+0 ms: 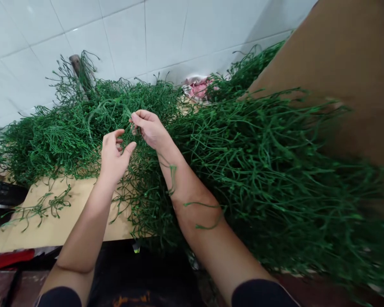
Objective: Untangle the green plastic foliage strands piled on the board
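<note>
Just left of the middle, my right hand (149,129) pinches thin green stems between thumb and fingertips. Where these stems end is lost against the green behind. My left hand (114,154) is close beside it, with thumb and fingers apart and nothing visibly held. Behind both hands spreads a tangled heap of green stems (60,138) with small knobs at their tips. A larger heap of the same stems (262,157) lies on the right, beside and partly under my right forearm. A few loose stems cross that forearm.
Cardboard (112,224) covers the work surface, with a few loose sprigs (56,204) on it. A big brown cardboard sheet (348,76) rises at the right. Against the tiled wall (166,34) are a brown stick (74,63) and pink-and-white cloth (200,88). A black cylinder (6,192) lies left.
</note>
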### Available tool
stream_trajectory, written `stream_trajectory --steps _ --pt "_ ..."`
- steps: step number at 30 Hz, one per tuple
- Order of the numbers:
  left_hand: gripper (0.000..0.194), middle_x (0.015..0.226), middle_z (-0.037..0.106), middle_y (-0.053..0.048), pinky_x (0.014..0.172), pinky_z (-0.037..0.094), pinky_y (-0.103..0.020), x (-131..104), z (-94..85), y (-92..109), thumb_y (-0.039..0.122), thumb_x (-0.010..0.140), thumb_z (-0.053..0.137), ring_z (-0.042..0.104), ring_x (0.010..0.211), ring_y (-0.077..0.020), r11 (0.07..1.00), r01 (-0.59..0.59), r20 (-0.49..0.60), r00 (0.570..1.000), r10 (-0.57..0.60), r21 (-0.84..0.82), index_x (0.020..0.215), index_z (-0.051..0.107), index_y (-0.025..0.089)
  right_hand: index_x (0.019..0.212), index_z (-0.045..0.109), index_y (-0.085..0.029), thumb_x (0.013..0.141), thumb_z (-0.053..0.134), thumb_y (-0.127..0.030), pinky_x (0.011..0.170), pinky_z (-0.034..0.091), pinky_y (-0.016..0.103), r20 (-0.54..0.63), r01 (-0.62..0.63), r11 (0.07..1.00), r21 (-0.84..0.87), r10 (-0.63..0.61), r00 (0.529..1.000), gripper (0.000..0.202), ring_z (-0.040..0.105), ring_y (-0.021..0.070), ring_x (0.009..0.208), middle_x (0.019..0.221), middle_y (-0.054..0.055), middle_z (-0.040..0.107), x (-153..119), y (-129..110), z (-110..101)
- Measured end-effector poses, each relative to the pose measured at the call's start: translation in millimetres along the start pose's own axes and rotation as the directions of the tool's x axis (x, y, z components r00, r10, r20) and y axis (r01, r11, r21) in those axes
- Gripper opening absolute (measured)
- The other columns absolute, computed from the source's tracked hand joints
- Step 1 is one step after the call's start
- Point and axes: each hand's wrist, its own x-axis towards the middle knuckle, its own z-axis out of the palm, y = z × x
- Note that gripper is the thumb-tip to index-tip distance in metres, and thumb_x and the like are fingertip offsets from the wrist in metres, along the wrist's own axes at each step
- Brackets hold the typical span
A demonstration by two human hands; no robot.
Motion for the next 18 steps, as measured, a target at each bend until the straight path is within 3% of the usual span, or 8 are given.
stream_trajectory --steps 2,5,8,12,15,16,18 --pt "0.039 0.107 0.059 -0.01 0.071 0.05 -0.028 12 5.2 -11 0.035 0.076 0.064 0.058 0.088 -0.0169 0.997 0.056 0.035 0.998 -0.054 -0.044 0.108 0.057 0.015 0.065 0.047 -0.017 0.08 0.064 -0.03 0.047 0.03 0.018 0.025 0.007 1.0 -0.028 -0.006 1.0 0.027 0.037 0.0024 0.045 0.055 -0.007 0.045 -1 0 2" --pt "0.02 0.079 0.062 -0.003 0.072 0.048 -0.028 22 10.7 -17 0.033 0.084 0.051 0.056 0.073 -0.014 0.996 0.077 0.148 0.987 -0.068 -0.052 0.089 0.06 0.015 0.067 0.046 -0.017 0.082 0.061 -0.033 0.046 0.029 0.019 0.06 0.019 0.995 -0.103 -0.013 0.998 0.027 0.035 0.0031 0.045 0.052 -0.007 0.043 -2 -1 3" --pt "0.026 0.065 0.054 0.0 0.071 0.045 -0.026 24 9.9 -18 0.03 0.088 0.043 0.052 0.067 -0.0131 0.999 0.048 0.146 0.988 -0.045 -0.016 0.071 0.056 0.017 0.068 0.045 -0.018 0.087 0.055 -0.033 0.045 0.028 0.019 0.062 0.011 0.981 -0.194 0.001 0.998 0.026 0.033 0.0037 0.044 0.051 -0.007 0.04 -3 -2 2" --pt "0.017 0.085 0.055 -0.003 0.075 0.044 -0.028 11 4.5 -24 0.034 0.083 0.053 0.051 0.073 -0.0129 0.996 -0.022 -0.018 1.0 0.023 0.087 0.084 0.056 0.017 0.069 0.042 -0.018 0.09 0.05 -0.034 0.044 0.028 0.018 0.042 0.015 0.961 -0.275 -0.004 0.999 0.027 0.032 0.0034 0.045 0.053 -0.007 0.036 1 2 -2" --pt "0.03 0.101 0.05 -0.006 0.074 0.044 -0.03 -15 2.1 -23 0.036 0.079 0.061 0.047 0.074 -0.0119 0.987 -0.064 -0.11 0.991 0.081 0.147 0.1 0.052 0.017 0.073 0.043 -0.018 0.089 0.047 -0.044 0.047 0.03 0.016 0.046 0.076 0.947 -0.311 -0.065 0.997 0.031 0.035 0.0027 0.049 0.058 -0.006 0.035 8 10 -8" --pt "0.032 0.102 0.049 -0.007 0.074 0.045 -0.03 -25 2.0 -19 0.035 0.078 0.062 0.046 0.075 -0.0118 0.985 -0.082 -0.089 0.991 0.096 0.151 0.102 0.051 0.017 0.074 0.044 -0.018 0.089 0.045 -0.047 0.048 0.031 0.015 0.042 0.094 0.943 -0.32 -0.085 0.995 0.033 0.037 0.0025 0.051 0.059 -0.006 0.035 11 13 -10" --pt "0.03 0.1 0.049 -0.006 0.074 0.045 -0.03 -44 3.3 -7 0.031 0.08 0.06 0.047 0.077 -0.0125 0.981 -0.141 0.057 0.989 0.135 0.136 0.105 0.052 0.017 0.076 0.045 -0.017 0.089 0.042 -0.049 0.051 0.033 0.015 0.029 0.116 0.935 -0.336 -0.113 0.993 0.035 0.04 0.0021 0.055 0.061 -0.005 0.036 14 16 -13"
